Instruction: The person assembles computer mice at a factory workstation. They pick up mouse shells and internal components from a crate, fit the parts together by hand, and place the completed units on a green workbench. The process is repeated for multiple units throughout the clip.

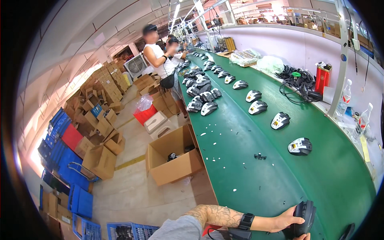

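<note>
My left hand (pixel 284 221) reaches in from the lower edge and is closed around a black computer mouse (pixel 306 216), its thumb pressed on the near side. The mouse is tilted up on end over the green work surface (pixel 256 176). A bit of a finger (pixel 304 237) shows below the mouse at the picture's edge; I cannot tell whether it belongs to my right hand, which is otherwise hidden. Beyond the held mouse, a white-and-black mouse (pixel 300 147) lies on the green surface. A small black plastic part (pixel 260 156) lies left of it.
Several mice (pixel 206 96) are clustered and lined up along the bench. Small white scraps (pixel 214 143) dot it. Cables (pixel 300 84), a red box (pixel 322 80) and bottles (pixel 345 96) stand along the right. An open carton (pixel 174 158) sits left. Co-workers (pixel 158 60) stand farther along.
</note>
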`<state>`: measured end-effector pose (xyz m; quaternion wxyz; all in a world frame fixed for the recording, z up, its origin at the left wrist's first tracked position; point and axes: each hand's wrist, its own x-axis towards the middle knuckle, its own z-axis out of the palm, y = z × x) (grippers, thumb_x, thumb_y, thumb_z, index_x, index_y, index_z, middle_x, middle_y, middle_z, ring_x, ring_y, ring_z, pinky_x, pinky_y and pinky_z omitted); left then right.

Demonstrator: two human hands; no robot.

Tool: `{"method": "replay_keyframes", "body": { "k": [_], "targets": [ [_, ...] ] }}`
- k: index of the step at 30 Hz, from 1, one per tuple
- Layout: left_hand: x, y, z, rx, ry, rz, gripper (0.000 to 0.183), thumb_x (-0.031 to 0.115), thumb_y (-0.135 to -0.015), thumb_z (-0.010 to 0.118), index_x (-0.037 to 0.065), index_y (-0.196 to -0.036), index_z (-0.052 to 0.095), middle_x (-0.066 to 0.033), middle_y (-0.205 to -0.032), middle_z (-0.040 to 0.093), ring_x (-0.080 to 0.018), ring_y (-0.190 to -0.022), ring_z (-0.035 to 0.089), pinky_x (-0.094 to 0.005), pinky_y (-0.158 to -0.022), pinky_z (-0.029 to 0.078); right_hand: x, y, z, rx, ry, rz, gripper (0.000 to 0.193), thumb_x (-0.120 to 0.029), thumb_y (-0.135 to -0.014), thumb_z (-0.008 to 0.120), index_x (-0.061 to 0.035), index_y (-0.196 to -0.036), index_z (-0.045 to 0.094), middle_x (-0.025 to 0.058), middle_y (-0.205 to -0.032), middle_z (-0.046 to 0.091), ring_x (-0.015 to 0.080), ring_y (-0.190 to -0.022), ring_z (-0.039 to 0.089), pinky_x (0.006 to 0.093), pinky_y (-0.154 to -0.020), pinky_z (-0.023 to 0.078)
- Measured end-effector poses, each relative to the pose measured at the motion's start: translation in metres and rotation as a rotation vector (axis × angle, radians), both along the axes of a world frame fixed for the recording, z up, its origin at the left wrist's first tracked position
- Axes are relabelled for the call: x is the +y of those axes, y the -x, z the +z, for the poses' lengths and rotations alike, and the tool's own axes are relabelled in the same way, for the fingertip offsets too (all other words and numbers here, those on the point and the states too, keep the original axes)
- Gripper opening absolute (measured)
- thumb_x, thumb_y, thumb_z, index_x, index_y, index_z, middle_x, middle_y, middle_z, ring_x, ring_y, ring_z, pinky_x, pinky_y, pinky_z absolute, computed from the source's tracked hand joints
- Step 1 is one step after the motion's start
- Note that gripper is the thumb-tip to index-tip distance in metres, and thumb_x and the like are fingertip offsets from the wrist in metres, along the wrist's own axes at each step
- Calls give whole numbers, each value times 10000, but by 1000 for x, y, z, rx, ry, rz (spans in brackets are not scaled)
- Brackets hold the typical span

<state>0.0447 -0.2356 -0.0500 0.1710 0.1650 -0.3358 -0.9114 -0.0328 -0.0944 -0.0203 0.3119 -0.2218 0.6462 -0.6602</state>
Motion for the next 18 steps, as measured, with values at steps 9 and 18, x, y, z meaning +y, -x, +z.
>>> {"method": "replay_keyframes", "body": {
  "k": [9, 18],
  "targets": [
    [-14, -9, 25, -107, -93, -95, 613, 530, -849, 581, 125, -1292, 459, -25, -1148, 556, -146, -1061, 526, -302, -912, 418, -4, -2, 10, 160, 15, 19, 292, -140, -955, 540, -45, -711, 412, -28, -669, 384, 79, -661, 327, 234, -579, 303],
    [-28, -13, 35, -276, -201, -14, 511, 562, -878, 522, 109, -1102, 601, -22, -1040, 633, -138, -964, 583, -312, -875, 447, -3, -5, 17, 191, 7, 44, 273, -120, -946, 541, -43, -718, 414, -33, -676, 364, 72, -655, 317, 230, -559, 294]
  ]
}}
